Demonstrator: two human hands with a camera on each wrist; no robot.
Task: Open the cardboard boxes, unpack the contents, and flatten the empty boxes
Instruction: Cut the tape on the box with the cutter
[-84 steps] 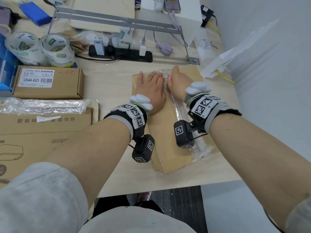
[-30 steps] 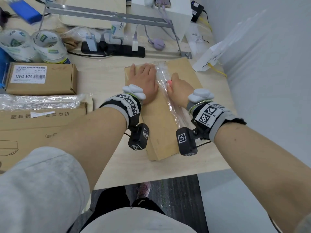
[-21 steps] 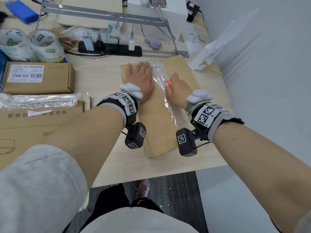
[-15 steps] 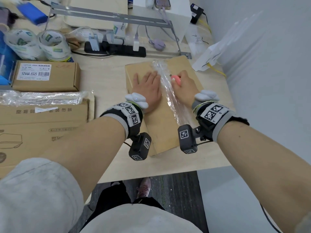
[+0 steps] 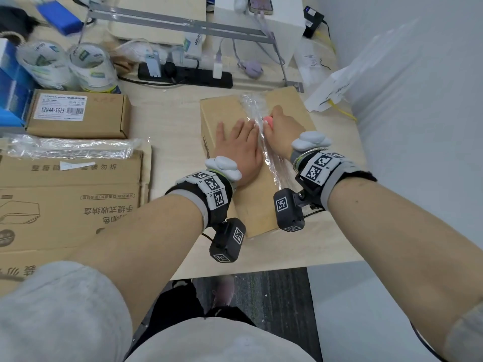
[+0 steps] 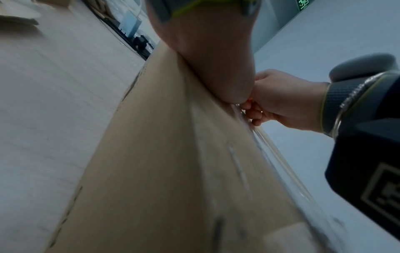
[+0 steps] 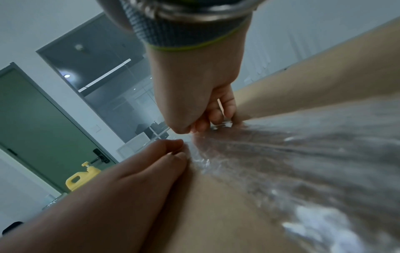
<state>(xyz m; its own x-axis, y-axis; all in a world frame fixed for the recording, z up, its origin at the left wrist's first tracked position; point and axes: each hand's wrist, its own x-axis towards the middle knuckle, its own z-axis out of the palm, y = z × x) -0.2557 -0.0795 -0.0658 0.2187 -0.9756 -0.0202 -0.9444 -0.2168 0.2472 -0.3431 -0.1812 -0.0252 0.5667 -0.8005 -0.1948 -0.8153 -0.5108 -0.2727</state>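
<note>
at nine o'clock on your table (image 5: 170, 131) the flattened cartons (image 5: 70, 205) lie stacked, so part of the job looks finished. the small labelled box (image 5: 78, 113) at ten o'clock is shut and waits. the long cardboard box (image 5: 224, 111) at the centre is sealed along its clear tape (image 5: 271, 163). your left hand (image 5: 239, 150) lies flat on its lid, fingers straight. your right hand (image 5: 281, 126) is fisted round a pink cutter (image 5: 268, 120) at the tape, mid-seam. unpacking and flattening remain.

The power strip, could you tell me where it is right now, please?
In the head view the power strip lies at the back of the desk, beyond the taped box, right of the tape rolls.
</note>
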